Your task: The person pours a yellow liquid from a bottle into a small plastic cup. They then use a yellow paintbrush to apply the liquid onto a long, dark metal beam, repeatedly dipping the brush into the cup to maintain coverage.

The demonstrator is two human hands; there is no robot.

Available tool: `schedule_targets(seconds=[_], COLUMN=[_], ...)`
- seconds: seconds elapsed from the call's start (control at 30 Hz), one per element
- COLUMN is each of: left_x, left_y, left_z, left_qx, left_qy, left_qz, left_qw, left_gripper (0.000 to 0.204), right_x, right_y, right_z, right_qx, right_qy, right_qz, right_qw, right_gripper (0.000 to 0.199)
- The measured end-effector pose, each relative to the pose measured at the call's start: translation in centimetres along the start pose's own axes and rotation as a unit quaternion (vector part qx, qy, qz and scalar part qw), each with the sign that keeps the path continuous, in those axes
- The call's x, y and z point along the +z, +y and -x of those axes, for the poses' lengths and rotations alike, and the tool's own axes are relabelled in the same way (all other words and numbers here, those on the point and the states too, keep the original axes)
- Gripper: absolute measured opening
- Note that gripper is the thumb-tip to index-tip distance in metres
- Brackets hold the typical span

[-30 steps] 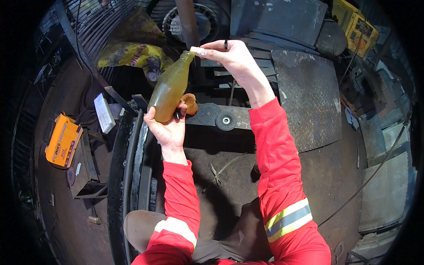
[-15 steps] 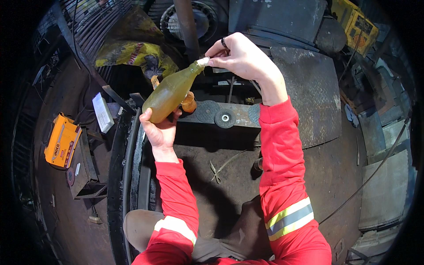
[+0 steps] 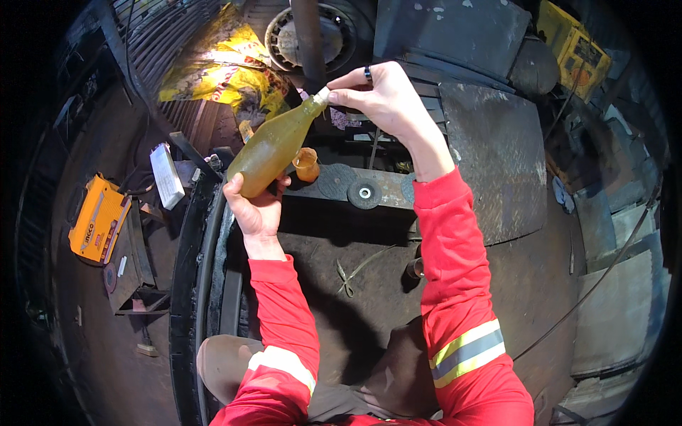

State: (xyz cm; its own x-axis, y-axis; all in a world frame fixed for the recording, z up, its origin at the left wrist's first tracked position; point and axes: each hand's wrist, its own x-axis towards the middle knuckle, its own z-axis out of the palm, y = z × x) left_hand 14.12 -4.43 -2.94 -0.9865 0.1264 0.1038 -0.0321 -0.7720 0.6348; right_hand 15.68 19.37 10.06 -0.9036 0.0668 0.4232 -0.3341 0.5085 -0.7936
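Observation:
A cloudy yellow-green bottle [image 3: 270, 151] is held up on a slant, its neck toward the upper right. My left hand [image 3: 257, 216] is wrapped round its base from below. At the mouth, the thumb and forefinger of my right hand [image 3: 376, 98] pinch a whitish stopper [image 3: 322, 93]; its exact make is too small to tell. The stopper sits at the bottle's mouth. Just right of the bottle, a small orange-stained jar [image 3: 306, 165] stands on a metal beam [image 3: 389, 187]. Beside it lie a grinding disc [image 3: 364, 193] and a flat cutting disc [image 3: 337, 182].
An orange-yellow machine [image 3: 100, 220] and a white box [image 3: 166, 177] are at the left. Behind the bottle lie a yellow printed sack [image 3: 220, 82] and a wheel cover [image 3: 310, 39]. A large steel plate [image 3: 494, 163] leans at right. A tied cord [image 3: 347, 278] lies on the floor.
The bottle and both hands keep nearly the same pose; my right hand sits slightly lower. The yellow sack behind is now brightly lit, and the view has shifted a little.

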Motion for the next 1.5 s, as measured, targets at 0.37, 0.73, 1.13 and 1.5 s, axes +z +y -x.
schedule_targets(seconds=[0.37,0.73,1.13,1.5], left_x=[1.5,2.2,1.8,4.0], left_y=[0.6,1.3,-0.6,-7.7], left_z=[0.1,0.4,0.3,0.5], left_qx=[0.088,0.093,0.047,-0.088], left_qy=[0.026,0.035,0.009,-0.02], left_qz=[-0.004,-0.035,-0.016,0.216], left_qw=[0.996,0.994,0.999,0.972], left_gripper=[0.051,0.054,0.051,0.06], right_x=[4.3,3.7,3.2,3.4], right_y=[0.4,0.8,1.9,-4.5], right_z=[-0.4,0.0,0.3,4.4], right_qx=[-0.133,-0.146,-0.126,0.088], right_qy=[0.081,0.067,0.09,0.092], right_qz=[-0.032,-0.002,0.066,0.179], right_qw=[0.987,0.987,0.986,0.976], right_gripper=[0.019,0.029,0.037,0.044])
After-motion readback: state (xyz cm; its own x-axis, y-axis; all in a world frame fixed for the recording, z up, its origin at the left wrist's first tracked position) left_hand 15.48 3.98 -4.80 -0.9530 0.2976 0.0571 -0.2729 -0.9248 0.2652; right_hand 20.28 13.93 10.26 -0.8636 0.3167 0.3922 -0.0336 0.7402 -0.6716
